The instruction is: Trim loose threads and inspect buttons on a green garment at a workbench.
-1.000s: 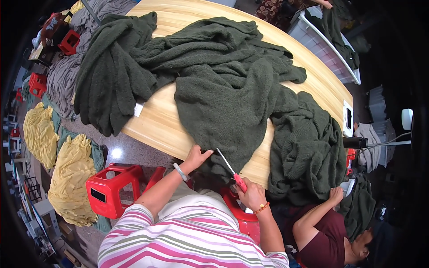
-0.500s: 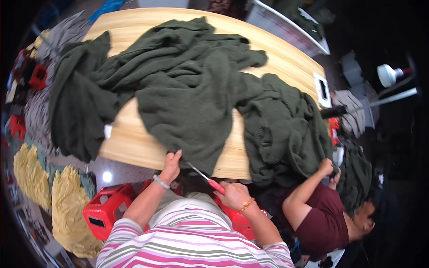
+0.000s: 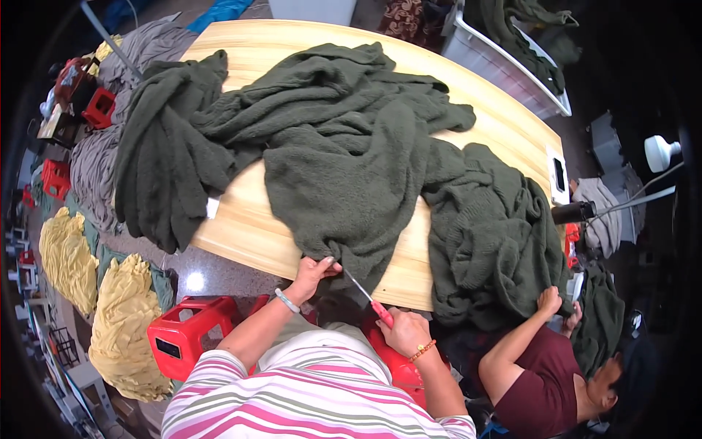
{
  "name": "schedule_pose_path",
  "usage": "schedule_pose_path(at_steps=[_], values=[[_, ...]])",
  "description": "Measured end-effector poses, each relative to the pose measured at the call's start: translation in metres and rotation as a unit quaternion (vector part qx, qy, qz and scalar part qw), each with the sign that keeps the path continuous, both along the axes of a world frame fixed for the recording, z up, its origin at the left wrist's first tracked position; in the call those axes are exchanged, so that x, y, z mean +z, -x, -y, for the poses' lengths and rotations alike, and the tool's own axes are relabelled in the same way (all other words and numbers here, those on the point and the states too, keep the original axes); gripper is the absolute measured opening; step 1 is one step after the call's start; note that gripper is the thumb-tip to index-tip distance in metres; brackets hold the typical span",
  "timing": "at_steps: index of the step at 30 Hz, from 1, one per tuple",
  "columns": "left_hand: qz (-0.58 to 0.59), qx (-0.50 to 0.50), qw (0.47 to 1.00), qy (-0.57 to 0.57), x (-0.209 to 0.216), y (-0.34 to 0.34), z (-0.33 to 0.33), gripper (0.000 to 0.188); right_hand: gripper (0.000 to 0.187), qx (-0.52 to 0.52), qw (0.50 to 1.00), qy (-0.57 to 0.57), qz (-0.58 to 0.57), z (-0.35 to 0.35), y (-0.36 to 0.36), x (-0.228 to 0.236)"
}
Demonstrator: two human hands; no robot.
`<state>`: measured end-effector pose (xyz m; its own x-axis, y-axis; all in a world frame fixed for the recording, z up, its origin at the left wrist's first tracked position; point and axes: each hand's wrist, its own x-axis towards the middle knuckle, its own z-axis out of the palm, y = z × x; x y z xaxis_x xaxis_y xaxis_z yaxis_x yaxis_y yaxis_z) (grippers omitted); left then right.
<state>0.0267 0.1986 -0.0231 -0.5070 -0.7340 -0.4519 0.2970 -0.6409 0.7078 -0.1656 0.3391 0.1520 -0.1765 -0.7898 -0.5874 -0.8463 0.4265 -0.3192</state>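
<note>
A dark green knit garment lies spread on the wooden table, its near edge hanging toward me. My left hand pinches that edge, and the cloth bunches into a small fold at the fingertips. Wrapped around a red handle, my right hand holds a slim metal-shafted tool. Its shaft slants up and left, with the tip at the cloth beside my left fingers. The exact shape of the tip is too small to tell.
More dark green knitwear lies on the wooden table, at the left and right. A co-worker handles the right pile. Red stools and yellow cloth heaps stand left. A white bin is beyond the table.
The whole view has shifted, so the table and garments appear farther right. The cloth edge is more bunched at my left fingertips. My right hand still holds the red-handled tool.
</note>
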Motion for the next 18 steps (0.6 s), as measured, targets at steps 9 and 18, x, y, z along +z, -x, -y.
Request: schedule_pose_path(at_steps=[9, 18], values=[[0.081, -0.065, 0.994, 0.020, -0.006, -0.018, -0.007, 0.022, 0.030, 0.083, 0.996, 0.014, 0.027, 0.000, -0.016, 0.004], [0.143, -0.048, 0.988, 0.034, -0.007, -0.022, -0.002, 0.014, 0.026, -0.046, 0.995, 0.073, 0.059, -0.006, -0.017, -0.026]])
